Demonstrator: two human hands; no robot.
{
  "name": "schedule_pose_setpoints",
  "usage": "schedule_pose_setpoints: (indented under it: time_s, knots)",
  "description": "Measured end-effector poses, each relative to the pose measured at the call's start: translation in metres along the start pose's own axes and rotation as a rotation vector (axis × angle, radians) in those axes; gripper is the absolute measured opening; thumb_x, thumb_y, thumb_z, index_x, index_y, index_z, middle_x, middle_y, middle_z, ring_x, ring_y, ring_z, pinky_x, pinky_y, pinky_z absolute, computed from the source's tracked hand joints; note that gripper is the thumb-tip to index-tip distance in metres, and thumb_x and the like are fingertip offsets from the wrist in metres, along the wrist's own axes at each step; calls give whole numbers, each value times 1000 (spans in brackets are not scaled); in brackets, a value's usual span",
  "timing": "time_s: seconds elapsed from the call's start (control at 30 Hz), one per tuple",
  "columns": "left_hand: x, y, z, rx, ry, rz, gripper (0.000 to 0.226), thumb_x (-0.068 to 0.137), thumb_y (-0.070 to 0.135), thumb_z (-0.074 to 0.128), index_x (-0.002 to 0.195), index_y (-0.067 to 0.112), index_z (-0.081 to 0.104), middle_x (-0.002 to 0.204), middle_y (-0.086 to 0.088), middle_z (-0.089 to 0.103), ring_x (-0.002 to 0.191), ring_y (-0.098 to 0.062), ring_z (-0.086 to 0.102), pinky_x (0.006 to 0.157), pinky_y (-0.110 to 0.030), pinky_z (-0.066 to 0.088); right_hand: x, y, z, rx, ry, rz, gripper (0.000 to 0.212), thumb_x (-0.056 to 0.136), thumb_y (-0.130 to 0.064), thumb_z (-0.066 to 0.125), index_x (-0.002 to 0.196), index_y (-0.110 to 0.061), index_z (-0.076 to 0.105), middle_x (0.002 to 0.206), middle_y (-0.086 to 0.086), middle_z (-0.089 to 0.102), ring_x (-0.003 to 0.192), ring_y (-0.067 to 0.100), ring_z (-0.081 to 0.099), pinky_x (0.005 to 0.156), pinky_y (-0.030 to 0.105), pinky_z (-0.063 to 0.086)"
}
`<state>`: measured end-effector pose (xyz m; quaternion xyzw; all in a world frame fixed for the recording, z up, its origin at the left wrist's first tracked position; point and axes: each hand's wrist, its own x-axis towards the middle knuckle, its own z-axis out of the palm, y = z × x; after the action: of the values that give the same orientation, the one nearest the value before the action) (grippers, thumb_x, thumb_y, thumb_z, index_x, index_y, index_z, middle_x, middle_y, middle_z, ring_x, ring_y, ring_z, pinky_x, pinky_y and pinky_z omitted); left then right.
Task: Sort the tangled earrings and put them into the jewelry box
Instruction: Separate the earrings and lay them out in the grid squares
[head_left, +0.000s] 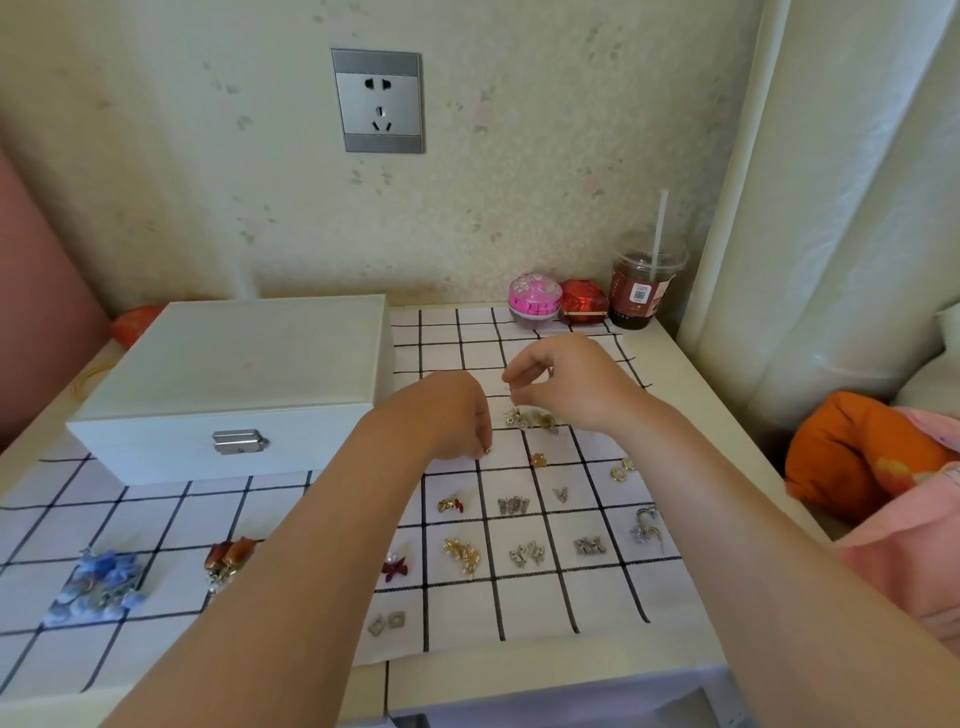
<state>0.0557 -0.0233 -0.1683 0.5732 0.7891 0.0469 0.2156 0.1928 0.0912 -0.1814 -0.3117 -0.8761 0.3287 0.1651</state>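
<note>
Pinching a small gold bead earring (487, 451) in the down-curled fingertips of the left hand (452, 415), low against the white cloth with a black grid (613, 587). Gripping a thin wire earring hook (510, 388) between thumb and forefinger of the right hand (566, 384), at two o'clock from the left hand, just above the tangled heap of silver and gold earrings (530, 418); other fingers loosely bent (whether hook and heap are joined, impossible to tell). At nine o'clock from the hands, standing on the cloth: white rectangular jewelry box with a silver clasp (234, 384), lid down. Laid out in separate squares from five to eight o'clock of the heap: silver butterfly earrings (513, 505), gold cluster earrings (462, 556), dark red bow earrings (395, 566), amber drop earrings (228, 558), blue flower earrings (98, 587). Against the wall at twelve o'clock: pink round lidded pot (535, 301), red faceted box (584, 304), clear plastic cup of dark drink with a straw (644, 291).
</note>
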Motion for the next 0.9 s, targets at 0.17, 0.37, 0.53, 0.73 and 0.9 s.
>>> schedule_pose_setpoints:
  time_s: [0.17,0.37,0.53,0.73,0.9]
  knots:
    - [-3,-3,4,2,-8,47,13,82,18,75,90,27,76,94,11,69,95,-12,61,87,-30,51,9,-18,23,-188,-89,-20,24,82,-14,75,88,-37,71,91,-16,70,91,6,65,85,36,56]
    - [-2,-3,8,-37,31,55,14,81,18,75,80,32,73,87,15,68,91,-10,63,88,-36,55,11,-10,10,-144,-53,3,17,91,-22,70,101,-35,75,104,-14,71,97,5,64,89,34,54]
    - [0,3,11,-40,25,77,17,80,20,75,78,36,71,93,14,69,94,-12,63,89,-38,54,5,-4,7,-258,-128,63,11,89,-28,70,95,-33,78,95,-14,73,89,6,65,86,36,56]
    - [2,-8,-4,-94,130,71,20,82,24,77,85,38,63,86,18,59,92,-9,59,83,-28,49,3,-2,3,-306,-132,85,4,85,-31,75,83,-34,76,86,-14,72,84,6,64,83,37,57]
    - [6,-9,-4,-265,328,95,16,88,22,68,91,38,66,90,17,65,80,0,58,69,-21,45,2,7,-4,-111,-88,118,12,87,-27,74,77,-35,73,84,-14,72,83,4,65,80,32,54]
